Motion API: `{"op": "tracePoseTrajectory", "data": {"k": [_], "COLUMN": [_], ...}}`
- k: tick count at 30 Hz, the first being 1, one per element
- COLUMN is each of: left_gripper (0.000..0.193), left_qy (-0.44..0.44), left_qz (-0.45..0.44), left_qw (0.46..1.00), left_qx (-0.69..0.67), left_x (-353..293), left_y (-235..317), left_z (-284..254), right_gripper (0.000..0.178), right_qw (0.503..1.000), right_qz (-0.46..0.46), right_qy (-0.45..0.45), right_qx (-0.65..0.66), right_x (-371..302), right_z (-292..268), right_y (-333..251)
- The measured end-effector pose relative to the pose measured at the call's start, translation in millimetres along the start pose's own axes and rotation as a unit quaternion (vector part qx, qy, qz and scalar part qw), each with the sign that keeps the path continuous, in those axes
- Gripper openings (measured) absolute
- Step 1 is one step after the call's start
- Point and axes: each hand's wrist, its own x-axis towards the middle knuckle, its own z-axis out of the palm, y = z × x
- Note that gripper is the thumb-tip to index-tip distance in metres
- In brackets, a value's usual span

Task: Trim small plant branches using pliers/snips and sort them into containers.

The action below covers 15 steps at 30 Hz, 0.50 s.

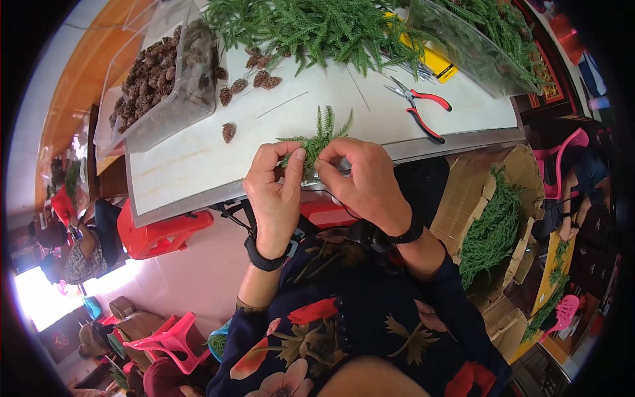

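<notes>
Between my hands, over the near edge of the white table point(178, 173), is a small green artificial pine sprig point(322, 135) with its tips pointing away from me. My left hand point(276, 188) pinches its left side between thumb and fingers. On its right side my right hand point(366, 178) is closed, thumb and index finger pressed together at the sprig's lower part. The stem end is mostly hidden by my fingers. Just beyond lie thin wires point(282, 104) and a loose pinecone point(229, 132). Pliers point(423, 109) with red and black handles rest to the right, jaws apart.
A clear bin of pinecones point(210, 99) stands at the left, with several loose cones beside it. Green sprigs point(311, 30) heap along the back, near a yellow package point(436, 64). A cardboard box point(456, 198) of greenery sits right; a red stool point(159, 231) stands left. Other people sit nearby.
</notes>
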Motion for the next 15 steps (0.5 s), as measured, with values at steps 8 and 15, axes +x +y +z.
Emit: {"op": "tracePoseTrajectory", "data": {"k": [8, 15], "left_gripper": [0.008, 0.008], "left_qy": [0.009, 0.023], "left_qz": [0.055, 0.110], "left_qw": [0.997, 0.989], "left_qx": [0.061, 0.100], "left_x": [-1.8, -2.4], "left_y": [0.3, 1.7], "left_z": [3.8, 5.0], "right_gripper": [0.009, 0.008], "right_qw": [1.000, 0.995], "right_qz": [0.010, -0.035], "right_qy": [0.002, 0.023], "right_qx": [-0.028, -0.093], "right_x": [-0.3, -0.3], "right_z": [-2.3, -0.1], "right_y": [-0.5, -1.2]}}
